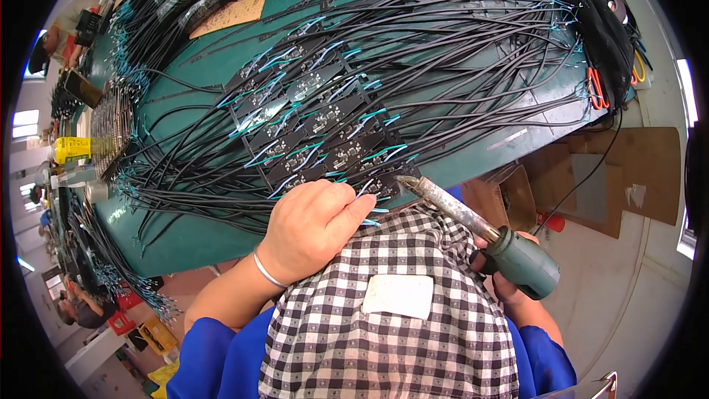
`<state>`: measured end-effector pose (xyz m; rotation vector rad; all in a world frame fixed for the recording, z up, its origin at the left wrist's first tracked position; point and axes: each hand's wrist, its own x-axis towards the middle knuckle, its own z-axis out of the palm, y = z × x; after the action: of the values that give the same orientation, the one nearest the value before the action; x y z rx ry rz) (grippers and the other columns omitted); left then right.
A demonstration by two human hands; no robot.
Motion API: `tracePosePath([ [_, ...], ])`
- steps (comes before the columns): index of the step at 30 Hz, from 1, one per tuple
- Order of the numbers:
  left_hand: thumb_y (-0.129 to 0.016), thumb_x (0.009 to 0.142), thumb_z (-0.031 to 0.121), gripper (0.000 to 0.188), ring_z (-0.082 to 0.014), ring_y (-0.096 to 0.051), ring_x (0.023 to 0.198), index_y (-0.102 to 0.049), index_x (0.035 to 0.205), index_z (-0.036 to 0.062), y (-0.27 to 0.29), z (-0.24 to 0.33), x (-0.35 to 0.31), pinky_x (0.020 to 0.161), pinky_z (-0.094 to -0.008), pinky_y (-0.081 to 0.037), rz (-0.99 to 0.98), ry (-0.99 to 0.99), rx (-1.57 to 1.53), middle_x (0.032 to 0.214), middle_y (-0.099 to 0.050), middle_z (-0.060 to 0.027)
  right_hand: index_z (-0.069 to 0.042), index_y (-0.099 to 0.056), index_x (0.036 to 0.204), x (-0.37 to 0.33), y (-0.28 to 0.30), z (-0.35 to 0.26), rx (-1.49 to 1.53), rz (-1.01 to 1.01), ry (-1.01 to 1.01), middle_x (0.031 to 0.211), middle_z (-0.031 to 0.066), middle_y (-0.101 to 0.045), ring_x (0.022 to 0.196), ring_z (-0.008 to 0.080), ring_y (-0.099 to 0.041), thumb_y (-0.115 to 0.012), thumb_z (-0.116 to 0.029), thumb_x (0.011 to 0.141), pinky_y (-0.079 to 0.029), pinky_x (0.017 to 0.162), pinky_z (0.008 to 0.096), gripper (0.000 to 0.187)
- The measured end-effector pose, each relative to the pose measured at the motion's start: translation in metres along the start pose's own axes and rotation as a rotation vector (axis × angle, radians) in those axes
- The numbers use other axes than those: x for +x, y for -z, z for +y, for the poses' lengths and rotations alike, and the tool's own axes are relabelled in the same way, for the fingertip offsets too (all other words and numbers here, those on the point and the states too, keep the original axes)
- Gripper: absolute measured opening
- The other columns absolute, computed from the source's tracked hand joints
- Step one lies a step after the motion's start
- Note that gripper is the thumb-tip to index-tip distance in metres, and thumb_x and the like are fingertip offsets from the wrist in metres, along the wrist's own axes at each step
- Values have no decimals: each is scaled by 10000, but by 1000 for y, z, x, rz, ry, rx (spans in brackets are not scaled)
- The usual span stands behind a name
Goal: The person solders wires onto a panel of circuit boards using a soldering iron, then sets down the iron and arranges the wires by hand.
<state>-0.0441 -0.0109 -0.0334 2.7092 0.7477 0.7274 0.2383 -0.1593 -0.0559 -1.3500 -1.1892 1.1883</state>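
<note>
My right hand [507, 290] is closed around the green handle of a soldering iron [459, 210]. The iron's worn metal tip points left, at the near right corner of a panel of black circuit boards [325, 120]. By that same corner my left hand [312, 220] is closed, thumb and index finger together on thin teal and light-blue wires [367, 209]. Its fingers partly cover the panel's near edge. Similar coloured wire ends lie across the other boards, and black cables [458, 66] run from them to both sides. Whether the tip touches a joint I cannot make out.
The green table [199, 247] carries thick cable bundles [166, 15] at the far left. A yellow bottle [72, 150] stands at the left edge. Orange-handled scissors [596, 89] and a black bag [587, 22] are at the right. Cardboard boxes [517, 196] sit below, right.
</note>
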Motion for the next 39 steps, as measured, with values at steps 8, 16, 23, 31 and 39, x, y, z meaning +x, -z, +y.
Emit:
tracePosePath([
  [8,-662,654,39,296,-215,-554,684,-655,950,40,17,-2,0,541,-309,-455,5,23,-132,828,-548,-64,-9,-645,935,7,-8,-7,-82,2,1,714,65,-663,625,172,-643,-608,-312,781,-517,637,282,341],
  [16,-674,601,-51,381,-167,-544,616,-685,971,39,122,-6,40,496,-278,-440,328,161,238,742,-552,-39,4,-634,1029,25,-3,-49,138,-4,-112,696,67,-647,600,145,-623,-645,-399,788,-503,627,270,469],
  [23,-636,720,73,257,-177,-562,595,-648,973,34,59,-22,49,472,-286,-434,-37,56,116,747,-542,-38,9,-619,1031,53,4,-78,190,22,-201,824,92,-659,675,170,-637,-682,-280,786,-496,719,313,384],
  [31,-647,727,86,220,-165,-555,581,-650,944,47,32,-35,47,476,-281,-432,-41,108,80,736,-530,-24,-74,-675,942,74,16,-69,-425,-108,-104,965,101,-658,916,300,-610,-702,-71,673,-496,796,367,270],
  [39,-652,727,89,194,-159,-550,567,-653,916,45,30,-41,42,473,-280,-448,-7,103,76,724,-519,-24,-76,-676,951,90,9,-77,-460,-223,-57,977,86,-663,919,295,-613,-682,-58,670,-499,793,360,281],
])
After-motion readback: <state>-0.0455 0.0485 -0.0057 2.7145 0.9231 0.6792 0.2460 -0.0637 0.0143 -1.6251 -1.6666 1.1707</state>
